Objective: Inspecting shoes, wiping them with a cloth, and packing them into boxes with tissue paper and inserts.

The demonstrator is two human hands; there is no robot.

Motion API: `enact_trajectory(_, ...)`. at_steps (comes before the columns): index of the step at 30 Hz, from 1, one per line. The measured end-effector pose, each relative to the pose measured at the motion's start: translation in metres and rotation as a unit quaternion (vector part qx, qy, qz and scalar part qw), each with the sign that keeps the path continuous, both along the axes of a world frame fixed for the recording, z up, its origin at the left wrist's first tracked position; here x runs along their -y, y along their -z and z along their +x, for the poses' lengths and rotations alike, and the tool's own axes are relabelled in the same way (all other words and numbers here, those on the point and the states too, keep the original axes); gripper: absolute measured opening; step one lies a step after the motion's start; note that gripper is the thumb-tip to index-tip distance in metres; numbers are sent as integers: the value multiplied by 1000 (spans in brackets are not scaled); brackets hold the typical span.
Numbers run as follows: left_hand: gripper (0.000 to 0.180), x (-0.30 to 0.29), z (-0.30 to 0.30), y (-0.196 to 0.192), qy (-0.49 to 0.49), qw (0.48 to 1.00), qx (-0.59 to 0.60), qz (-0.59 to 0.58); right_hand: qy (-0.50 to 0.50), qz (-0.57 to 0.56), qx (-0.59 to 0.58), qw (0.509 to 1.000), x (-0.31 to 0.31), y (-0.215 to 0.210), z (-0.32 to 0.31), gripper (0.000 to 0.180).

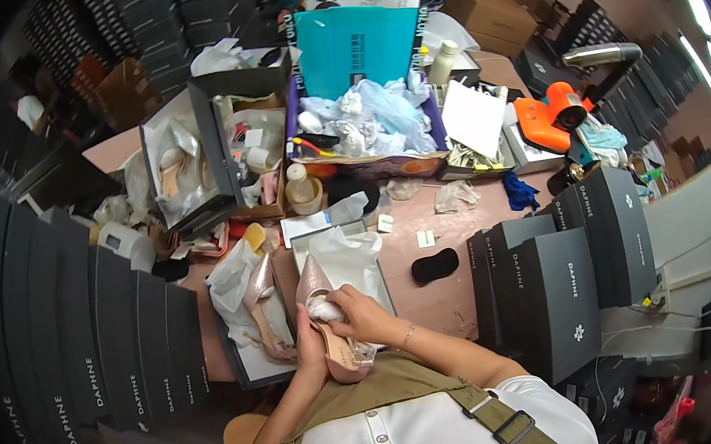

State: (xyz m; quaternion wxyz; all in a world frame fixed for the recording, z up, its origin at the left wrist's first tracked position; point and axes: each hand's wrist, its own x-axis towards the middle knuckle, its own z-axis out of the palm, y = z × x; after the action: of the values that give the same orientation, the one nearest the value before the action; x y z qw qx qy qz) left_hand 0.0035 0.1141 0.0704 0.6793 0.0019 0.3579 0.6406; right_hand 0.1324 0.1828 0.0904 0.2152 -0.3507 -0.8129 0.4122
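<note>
A pink, shiny pointed-toe shoe (313, 280) is in my left hand (309, 346), whose fingers wrap round its side, with the toe pointing away from me. My right hand (367, 314) is closed on a wad of white paper (323, 309) at the opening of the shoe's toe. Clear plastic wrap shows around the heel end. To the left, the matching shoe (261, 308) lies on white tissue paper (227, 280) in an open dark shoe box (259, 372). More white tissue (346, 253) spreads over the box's right part.
Stacked dark shoe boxes stand left (112, 334) and right (554, 296). Behind are a carton of crumpled paper (384, 167), another open shoe box (189, 206), and an orange device (544, 124). A black oval pad (435, 266) lies on the pink table (434, 305).
</note>
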Motion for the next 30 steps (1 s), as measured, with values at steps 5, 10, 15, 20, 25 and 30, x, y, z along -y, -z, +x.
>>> enact_trajectory(5,41,10,4,24,52,982,-172,-63,33,44,36,998,-7,12,0,65)
enact_trajectory(10,53,6,9,35,155,978,-136,2,-23,-115,-120,986,-24,10,34,103)
enact_trajectory(15,54,-2,42,-17,131,990,-35,-34,-45,-134,-152,978,-35,27,49,108)
enact_trajectory(20,48,-1,62,-17,92,991,-98,-28,-64,-85,-126,986,-42,24,43,86)
enact_trajectory(25,47,-1,69,-15,72,988,-112,-73,-92,-86,-113,986,-51,39,39,75)
enact_trajectory(30,48,5,86,-28,11,981,-36,-190,-101,-151,-49,982,-62,81,42,67)
